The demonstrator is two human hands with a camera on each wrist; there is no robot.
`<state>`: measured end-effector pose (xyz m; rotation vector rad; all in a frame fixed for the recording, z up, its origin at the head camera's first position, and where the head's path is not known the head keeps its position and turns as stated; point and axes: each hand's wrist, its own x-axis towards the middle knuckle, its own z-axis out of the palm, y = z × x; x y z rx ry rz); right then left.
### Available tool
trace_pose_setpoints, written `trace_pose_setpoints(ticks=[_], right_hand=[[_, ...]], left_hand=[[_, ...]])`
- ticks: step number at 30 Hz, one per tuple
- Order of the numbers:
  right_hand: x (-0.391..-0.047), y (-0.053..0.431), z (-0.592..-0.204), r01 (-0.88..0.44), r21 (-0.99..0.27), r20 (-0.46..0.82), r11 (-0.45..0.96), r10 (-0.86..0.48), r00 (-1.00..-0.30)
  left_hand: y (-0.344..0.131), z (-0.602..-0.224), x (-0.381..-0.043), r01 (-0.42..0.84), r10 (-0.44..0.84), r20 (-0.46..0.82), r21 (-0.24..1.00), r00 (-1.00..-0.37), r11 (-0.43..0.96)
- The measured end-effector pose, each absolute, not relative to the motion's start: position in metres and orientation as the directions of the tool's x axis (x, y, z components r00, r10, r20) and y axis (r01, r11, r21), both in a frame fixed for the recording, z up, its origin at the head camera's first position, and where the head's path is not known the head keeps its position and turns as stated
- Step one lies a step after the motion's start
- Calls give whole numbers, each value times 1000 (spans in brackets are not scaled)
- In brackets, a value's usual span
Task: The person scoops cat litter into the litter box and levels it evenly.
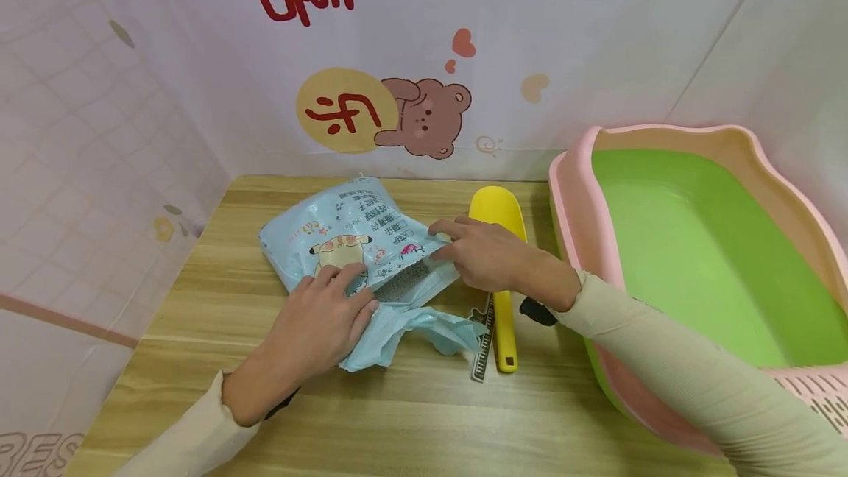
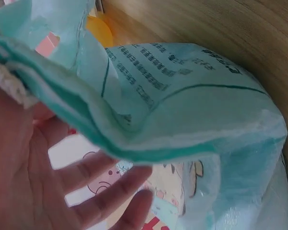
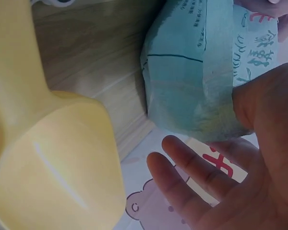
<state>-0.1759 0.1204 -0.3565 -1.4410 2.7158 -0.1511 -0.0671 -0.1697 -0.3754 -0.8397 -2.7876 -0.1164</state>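
A light-blue cat litter bag [image 1: 344, 219], printed with a cartoon face, lies on the table with its torn mouth facing me. Grey granules [image 1: 405, 282] show inside the opening. My left hand [image 1: 324, 319] is at the near left side of the mouth and grips the bag's edge; in the left wrist view several fingers [image 2: 127, 189] extend past the plastic. At the opposite side of the mouth, my right hand [image 1: 486, 252] pinches the upper edge between thumb and index finger, its other fingers [image 3: 182, 177] spread. A torn flap [image 1: 424, 330] hangs toward me.
A yellow scoop [image 1: 505, 330] lies beneath my right hand, beside a grey comb-like strip [image 1: 483, 344]. The large litter box [image 1: 583, 190], pink-rimmed with a green inside, stands at the right under my right forearm. A printed cloth [image 1: 530, 124] hangs behind the wooden table [image 1: 424, 425].
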Motion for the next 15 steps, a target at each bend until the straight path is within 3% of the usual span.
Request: trace_pose_setpoints(ticks=[7, 15], right_hand=[[-177, 121, -354, -817, -92, 10, 569, -820, -572], [-180, 117, -350, -791, -23, 21, 612, -791, -612]], left_hand=[[-164, -376, -71, 510, 485, 378, -40, -788, 859], [-162, -378, -72, 452, 448, 414, -95, -792, 887]])
